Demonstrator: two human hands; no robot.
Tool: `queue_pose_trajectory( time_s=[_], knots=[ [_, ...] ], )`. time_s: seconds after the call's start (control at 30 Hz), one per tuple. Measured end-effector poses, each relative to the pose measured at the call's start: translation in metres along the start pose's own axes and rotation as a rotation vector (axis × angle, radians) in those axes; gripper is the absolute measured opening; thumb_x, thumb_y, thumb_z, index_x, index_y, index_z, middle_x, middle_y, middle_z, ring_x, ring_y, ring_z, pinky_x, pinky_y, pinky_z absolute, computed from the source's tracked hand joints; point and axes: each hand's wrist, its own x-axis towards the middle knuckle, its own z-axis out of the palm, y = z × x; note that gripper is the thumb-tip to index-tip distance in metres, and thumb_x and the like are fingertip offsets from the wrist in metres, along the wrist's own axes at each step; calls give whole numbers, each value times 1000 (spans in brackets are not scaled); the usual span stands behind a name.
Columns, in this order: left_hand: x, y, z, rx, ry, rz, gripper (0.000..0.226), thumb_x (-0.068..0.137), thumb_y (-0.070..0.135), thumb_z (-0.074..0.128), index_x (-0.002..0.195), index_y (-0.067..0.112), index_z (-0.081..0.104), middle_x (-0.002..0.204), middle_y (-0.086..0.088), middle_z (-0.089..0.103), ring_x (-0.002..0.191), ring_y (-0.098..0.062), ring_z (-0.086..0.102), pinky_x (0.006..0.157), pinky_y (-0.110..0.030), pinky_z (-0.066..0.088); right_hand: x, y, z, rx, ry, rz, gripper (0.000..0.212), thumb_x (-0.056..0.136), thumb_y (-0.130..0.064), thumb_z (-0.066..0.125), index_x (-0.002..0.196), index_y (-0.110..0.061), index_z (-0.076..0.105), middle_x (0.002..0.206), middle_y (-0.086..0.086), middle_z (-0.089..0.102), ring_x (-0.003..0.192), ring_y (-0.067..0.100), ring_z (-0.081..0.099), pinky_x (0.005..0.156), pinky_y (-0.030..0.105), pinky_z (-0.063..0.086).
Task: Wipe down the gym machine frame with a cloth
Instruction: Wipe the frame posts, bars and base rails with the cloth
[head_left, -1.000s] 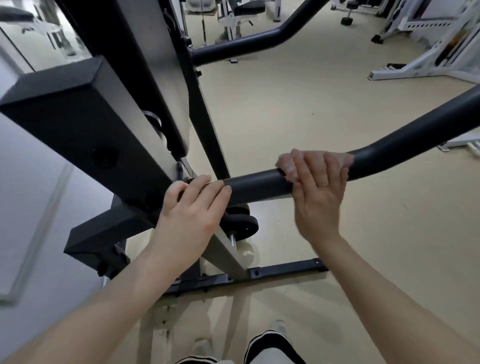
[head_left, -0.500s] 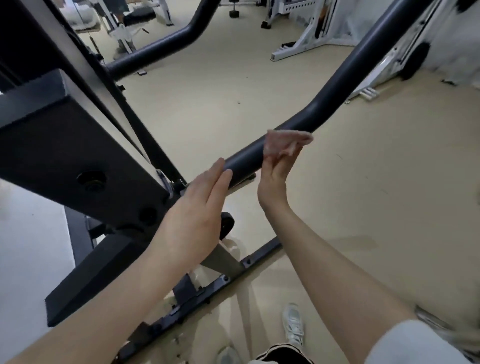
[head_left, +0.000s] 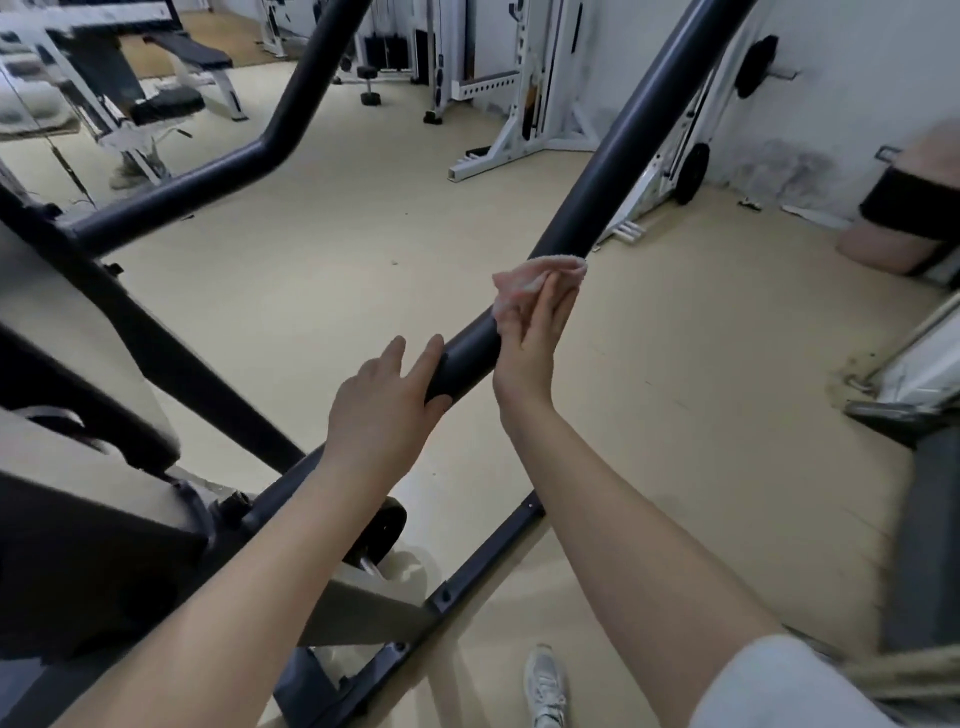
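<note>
A dark bent tube (head_left: 613, 150) of the gym machine frame rises from the centre toward the top right. My right hand (head_left: 530, 343) presses a small pink cloth (head_left: 535, 280) against the tube's right side, fingers straight and pointing up. My left hand (head_left: 384, 405) lies over the tube's lower stretch, fingers extended and relaxed, just left of the right hand. A second dark tube (head_left: 234, 161) of the same frame runs across the upper left.
The machine's black padded block (head_left: 78, 551) and base rail (head_left: 483, 556) fill the lower left. White racks (head_left: 524, 104) and a bench (head_left: 171, 67) stand at the back. A weight plate (head_left: 691, 171) leans by the right wall. My shoe (head_left: 543, 680) is on the beige floor.
My right hand has slid the cloth up the tube from the straight section to the bend. My left hand has loosened its grip to extended fingers. My view has turned right.
</note>
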Motion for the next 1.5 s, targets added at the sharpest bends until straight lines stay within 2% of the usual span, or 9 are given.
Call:
queue_pose_trajectory(
  time_s=[0.07,0.17,0.4,0.57,0.7,0.9,1.07,1.23,1.5],
  knots=[
    [9,8,0,-40,0,10,58,97,39,44,149,30,20,146,-6,37,116,-29,49,79,-33,40,-6,12,2,3,-42,-30,61,104,-27,37,146,-44,-2,157,-14,-23,128,-19,-9,99,-4,4],
    [23,21,4,-195,43,99,57,92,29,54,145,28,32,130,-8,51,99,-31,58,64,-33,42,-19,23,7,104,-61,-79,57,104,-25,38,140,-55,7,154,-27,-12,137,-17,3,112,9,16],
    [66,48,5,-378,20,113,55,98,15,38,148,29,21,145,7,38,118,-18,47,84,-31,45,106,-20,-53,26,56,-51,66,101,-41,38,152,-36,-4,154,-2,30,139,16,32,115,44,28],
    [109,81,-6,-520,90,93,57,97,20,42,148,34,21,124,-2,48,99,-18,52,76,-28,42,84,-5,-53,-38,-58,-260,77,100,-29,47,149,-42,-12,161,-12,-2,146,5,9,113,23,23],
    [140,99,-14,-744,102,169,51,100,15,35,147,33,25,137,11,44,118,2,39,85,-2,27,106,-4,-62,-118,-105,-360,74,101,-25,46,145,-42,-10,157,-10,-24,144,0,-13,109,9,11],
    [160,116,-10,-704,134,115,51,98,21,44,147,23,28,138,1,44,122,-12,42,84,-13,26,193,-65,-85,-56,104,-384,78,98,-31,47,151,-26,-11,160,0,-18,148,14,-8,120,49,9],
    [164,111,-7,-721,211,187,54,90,14,59,141,23,42,117,0,53,103,-13,51,76,-9,34,131,-19,-71,-39,-86,-398,75,100,-21,49,145,-41,-8,158,-9,-22,140,-10,-15,110,6,11],
    [165,105,-14,-754,147,128,54,89,19,61,139,28,44,119,10,53,98,-11,54,88,-24,43,202,-64,-95,67,14,-365,81,97,-36,51,151,-39,-9,161,0,1,146,15,13,117,41,20],
    [189,132,-44,-855,313,30,25,95,16,46,100,15,70,115,12,57,99,1,50,80,-10,36,182,-40,-90,-282,-42,-598,60,99,-27,41,150,-24,10,156,4,-25,139,-3,-23,113,13,-6]
  ],
)
